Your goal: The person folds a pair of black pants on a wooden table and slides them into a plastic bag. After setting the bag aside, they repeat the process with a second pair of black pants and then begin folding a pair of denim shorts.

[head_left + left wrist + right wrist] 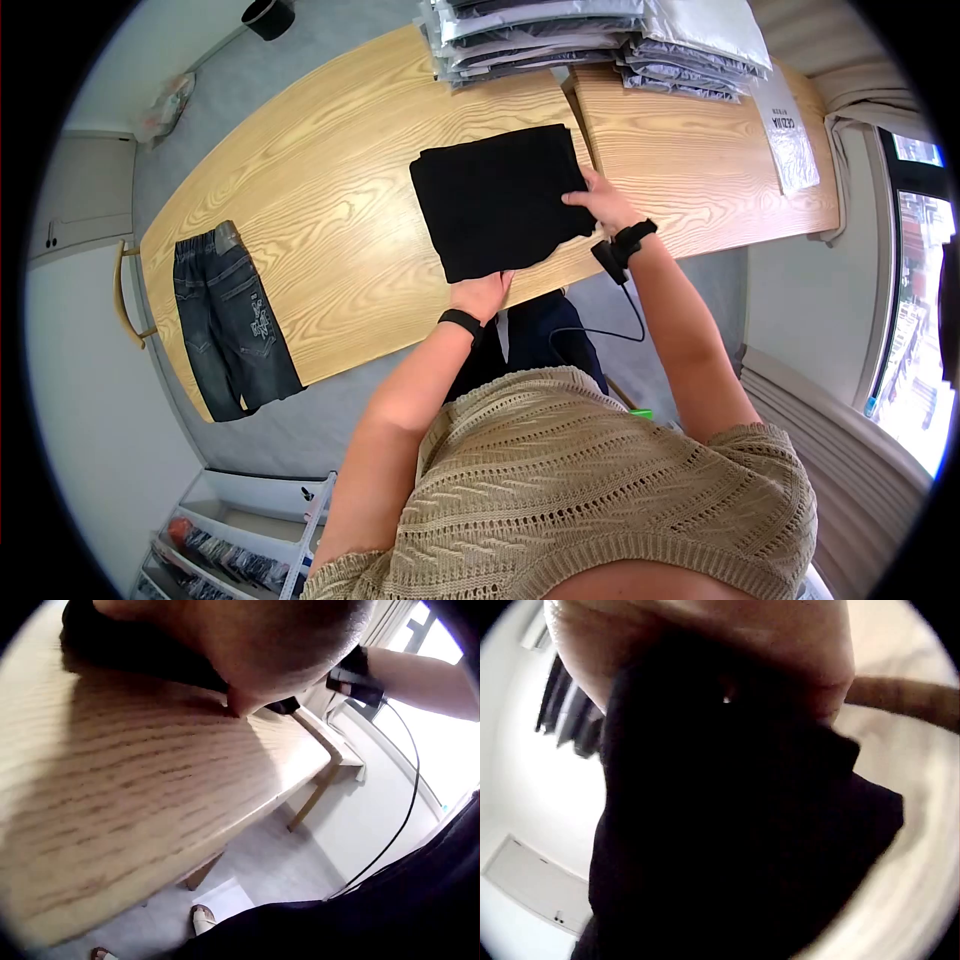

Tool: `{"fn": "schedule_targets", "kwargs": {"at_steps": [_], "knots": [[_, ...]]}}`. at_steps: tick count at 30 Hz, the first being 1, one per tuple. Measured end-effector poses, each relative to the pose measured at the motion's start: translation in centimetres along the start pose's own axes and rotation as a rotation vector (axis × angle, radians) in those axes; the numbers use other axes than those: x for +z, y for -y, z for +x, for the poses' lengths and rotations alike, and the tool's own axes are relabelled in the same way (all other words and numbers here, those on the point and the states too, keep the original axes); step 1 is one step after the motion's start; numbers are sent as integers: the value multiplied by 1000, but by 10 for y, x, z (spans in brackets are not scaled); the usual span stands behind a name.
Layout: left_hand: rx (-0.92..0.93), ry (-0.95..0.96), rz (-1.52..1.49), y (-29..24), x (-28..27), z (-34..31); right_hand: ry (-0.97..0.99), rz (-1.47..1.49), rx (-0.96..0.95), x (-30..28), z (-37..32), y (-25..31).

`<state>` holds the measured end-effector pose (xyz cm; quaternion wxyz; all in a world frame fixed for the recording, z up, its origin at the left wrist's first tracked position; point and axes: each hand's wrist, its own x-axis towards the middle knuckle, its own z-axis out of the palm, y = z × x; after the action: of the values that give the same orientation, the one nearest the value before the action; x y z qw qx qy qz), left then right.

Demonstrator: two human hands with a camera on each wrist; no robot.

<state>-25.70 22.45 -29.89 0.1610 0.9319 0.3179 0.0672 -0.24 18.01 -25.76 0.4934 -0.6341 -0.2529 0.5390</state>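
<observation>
A folded black garment lies on the wooden table in the head view, one side uneven. My right hand grips its right edge, thumb on top and the other fingers out of sight underneath. In the right wrist view, the dark cloth hangs below that hand and fills most of the picture. My left hand is at the near edge of the garment, its thumb beside the cloth and its other fingers hidden. A fingertip of that hand meets the tabletop in the left wrist view.
Dark jeans lie at the table's left end. Bagged garments are stacked at the far side, and a flat plastic bag lies far right. A gap splits the tabletops. A cable hangs from my right wristband.
</observation>
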Motion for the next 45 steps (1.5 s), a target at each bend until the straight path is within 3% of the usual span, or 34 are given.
{"fn": "schedule_targets", "kwargs": {"at_steps": [3, 6, 9, 12, 15, 18, 19, 21, 23, 27, 30, 33, 35, 36, 38, 39, 41, 42, 43, 45], "knots": [[9, 23, -48, -2, -4, 2, -81, 128, 7, -2, -1, -19], [-11, 80, -6, -4, -10, 1, -112, -3, -29, 1, -2, -7], [-84, 73, -58, -1, -13, 0, -26, -8, -97, -1, 3, -6], [-105, 227, -29, 0, -19, -3, -59, -97, -23, 3, 7, -16], [-62, 254, -52, -4, -39, -7, -49, 116, 87, 3, 3, -12], [338, 233, -324, -1, -60, -11, -54, 52, 76, -1, 10, -6], [339, 235, -325, -1, -63, -9, -24, 83, 118, -3, 11, 0], [303, -27, -298, -4, -80, 4, 7, 116, 159, -1, 17, 5], [192, -119, -287, -4, -79, 19, -48, 90, 260, -1, 27, 5], [128, -123, -186, -6, -64, 35, -9, 88, 234, -3, 32, 9], [82, -74, -169, -4, -53, 43, -85, 37, 191, 4, 28, 18], [85, -14, -116, -4, -47, 44, 71, 135, 218, 4, 17, 33], [151, -10, 157, -4, -40, 43, 36, 77, 152, 1, 21, 25], [140, 18, 105, -5, -36, 42, 34, 78, 154, -5, 26, 6], [150, 42, 162, -6, -28, 39, -122, -210, 64, -19, 40, -38], [158, 62, 220, -7, -25, 38, -122, -210, 63, -11, 31, -29], [157, 72, 226, -9, -21, 38, -277, -205, -3, 14, 0, -14], [147, 81, 235, -10, -21, 38, -530, -501, -29, 27, -9, -9], [136, 91, 245, -11, -21, 37, -696, -676, -165, 34, -7, -27], [131, 96, 214, -10, -20, 36, -682, -1016, -492, 54, -27, -6]]}}
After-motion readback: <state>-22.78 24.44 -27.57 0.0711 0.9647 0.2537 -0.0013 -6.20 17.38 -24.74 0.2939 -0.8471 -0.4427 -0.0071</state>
